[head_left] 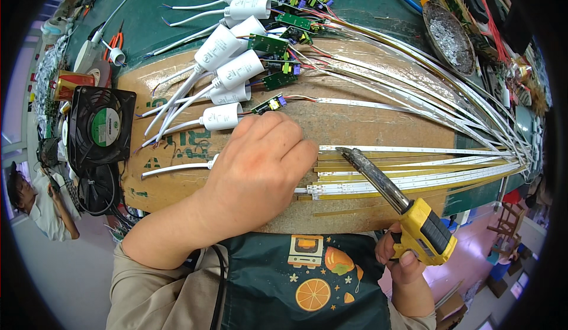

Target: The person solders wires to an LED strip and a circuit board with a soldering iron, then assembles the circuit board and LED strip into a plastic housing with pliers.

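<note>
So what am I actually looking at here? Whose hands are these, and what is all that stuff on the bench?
There is no machine here: a person wears a camera on the head, looking down at their own two hands. The wide lens bends straight edges. The left hand presses flat on a cardboard sheet covering the green bench. The right hand grips a yellow soldering iron, its tip beside the ends of long LED strips. Above lie white plastic housings with small green circuit boards. A black fan sits on the left.
</note>
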`<state>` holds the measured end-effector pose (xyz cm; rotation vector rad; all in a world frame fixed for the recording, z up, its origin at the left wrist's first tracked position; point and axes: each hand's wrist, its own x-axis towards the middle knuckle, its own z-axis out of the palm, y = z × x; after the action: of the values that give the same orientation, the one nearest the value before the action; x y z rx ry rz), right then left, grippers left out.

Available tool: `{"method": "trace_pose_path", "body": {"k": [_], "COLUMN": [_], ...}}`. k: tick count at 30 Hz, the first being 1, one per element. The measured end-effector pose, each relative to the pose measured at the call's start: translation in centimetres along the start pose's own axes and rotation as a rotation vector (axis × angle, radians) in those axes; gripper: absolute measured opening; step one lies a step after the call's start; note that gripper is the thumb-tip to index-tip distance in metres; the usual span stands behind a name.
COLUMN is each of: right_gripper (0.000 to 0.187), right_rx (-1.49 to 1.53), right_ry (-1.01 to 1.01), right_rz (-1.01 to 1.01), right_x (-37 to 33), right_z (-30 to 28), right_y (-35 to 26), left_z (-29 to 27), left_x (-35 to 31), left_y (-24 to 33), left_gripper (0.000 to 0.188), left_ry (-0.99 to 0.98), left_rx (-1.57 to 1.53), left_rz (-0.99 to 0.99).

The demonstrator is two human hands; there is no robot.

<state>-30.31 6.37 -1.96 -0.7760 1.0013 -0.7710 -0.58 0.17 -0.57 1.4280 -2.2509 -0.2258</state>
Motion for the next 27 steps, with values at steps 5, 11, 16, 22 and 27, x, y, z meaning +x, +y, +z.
{"method": "trace_pose_path", "body": {"k": [5, 11, 16, 22, 27], "right_gripper": [0.065, 0.065, 0.065, 0.067, 0.066], "right_rx": [-0.011, -0.041, -0.031, -0.010, 0.023], "right_ry": [0.005, 0.039, 0.037, 0.019, 0.008], "right_rz": [0.001, 0.006, 0.025, 0.025, 0.044], "right_x": [0.06, -0.04, -0.05, -0.07, -0.15], "right_z": [0.05, -0.09, 0.03, 0.10, 0.78], "right_y": [-0.14, -0.05, -0.24, -0.29, -0.09], "left_z": [0.20, 0.16, 0.19, 0.15, 0.12], "left_x": [0.31, 0.57, 0.49, 0.52, 0.43], "left_y": [0.09, 0.03, -0.19, -0.17, -0.06], "left_gripper": [0.020, 0.021, 0.022, 0.022, 0.022], "left_ry": [0.006, 0.013, 0.024, 0.008, 0.006], "left_rx": [-0.008, -0.052, -0.046, -0.034, -0.030], "left_rz": [-0.002, -0.031, 0.002, 0.009, 0.002]}}
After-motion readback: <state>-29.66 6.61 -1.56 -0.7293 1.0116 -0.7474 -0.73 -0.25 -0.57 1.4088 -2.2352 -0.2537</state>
